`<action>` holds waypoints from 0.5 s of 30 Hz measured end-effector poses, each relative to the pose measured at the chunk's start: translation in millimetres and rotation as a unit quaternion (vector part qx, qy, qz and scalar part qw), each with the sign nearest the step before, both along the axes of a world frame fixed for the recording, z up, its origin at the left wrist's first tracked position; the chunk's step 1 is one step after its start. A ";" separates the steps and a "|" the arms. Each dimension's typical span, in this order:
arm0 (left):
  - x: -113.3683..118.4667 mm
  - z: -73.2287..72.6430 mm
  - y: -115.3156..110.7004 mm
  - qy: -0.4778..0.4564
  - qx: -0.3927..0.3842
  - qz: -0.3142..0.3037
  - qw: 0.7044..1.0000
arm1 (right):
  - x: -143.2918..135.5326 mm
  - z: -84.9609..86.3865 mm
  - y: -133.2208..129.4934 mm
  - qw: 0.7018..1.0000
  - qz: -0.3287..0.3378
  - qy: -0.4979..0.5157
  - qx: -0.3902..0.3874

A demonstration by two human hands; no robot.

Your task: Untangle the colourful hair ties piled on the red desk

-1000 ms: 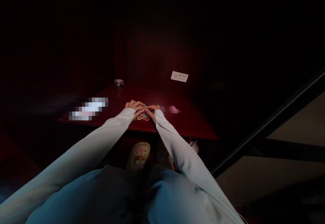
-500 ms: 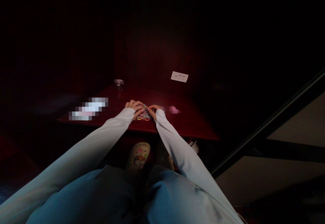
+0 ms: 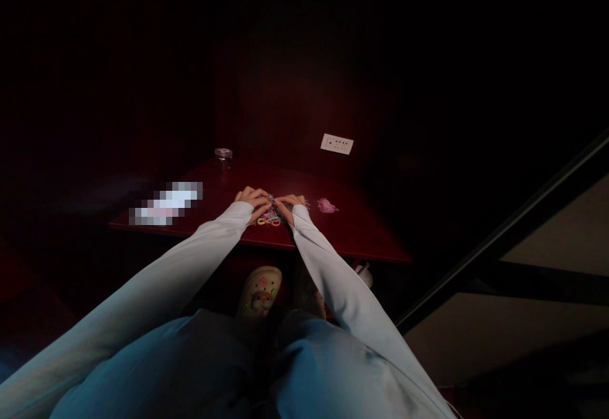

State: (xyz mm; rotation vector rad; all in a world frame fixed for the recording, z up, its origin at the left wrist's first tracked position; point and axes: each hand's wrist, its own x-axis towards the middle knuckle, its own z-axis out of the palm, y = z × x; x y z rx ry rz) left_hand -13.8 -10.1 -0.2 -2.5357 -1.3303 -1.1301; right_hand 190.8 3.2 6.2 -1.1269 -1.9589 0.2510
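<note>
Several small coloured bands (image 3: 269, 221) lie in a pile near the front edge of the dark red table. Over the pile's left side is my left hand (image 3: 254, 198), its fingers bent and thumb and fingertips drawn together at the bands. My right hand (image 3: 288, 205) comes in from the other side, with its fingertips almost meeting the left ones. What each hand pinches is too small and partly hidden to make out. Right of my right hand sits a separate clump of pink bands (image 3: 327, 206).
A clear lidded jar (image 3: 223, 158) stands at the table's back left. A blurred bright flat item (image 3: 166, 204) lies on the left part of the table (image 3: 361, 235). A white socket plate (image 3: 337, 144) is on the wall behind. My shoes (image 3: 261, 292) show below.
My right hand's fingertips have shifted slightly left, closer to my left hand's. A yellow band seen between the hands earlier is now hidden. My left hand has barely moved.
</note>
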 end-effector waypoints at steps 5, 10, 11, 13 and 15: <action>-1.7 -0.3 1.8 0.003 -0.004 -0.008 1.000 | 0.9 0.4 2.4 1.000 -0.001 0.002 -0.002; -2.2 -1.0 3.4 0.001 -0.005 -0.020 1.000 | 0.7 1.1 0.7 1.000 -0.002 0.006 -0.020; -2.2 -1.3 3.7 0.001 -0.004 -0.021 1.000 | 0.3 1.2 0.1 1.000 0.000 0.005 -0.024; -2.2 -1.9 4.2 0.000 -0.002 -0.021 1.000 | -0.4 1.4 -0.6 1.000 -0.004 0.003 -0.031; -2.4 -2.2 4.7 0.001 -0.003 -0.022 1.000 | -0.6 1.6 -0.8 0.999 -0.013 0.004 -0.034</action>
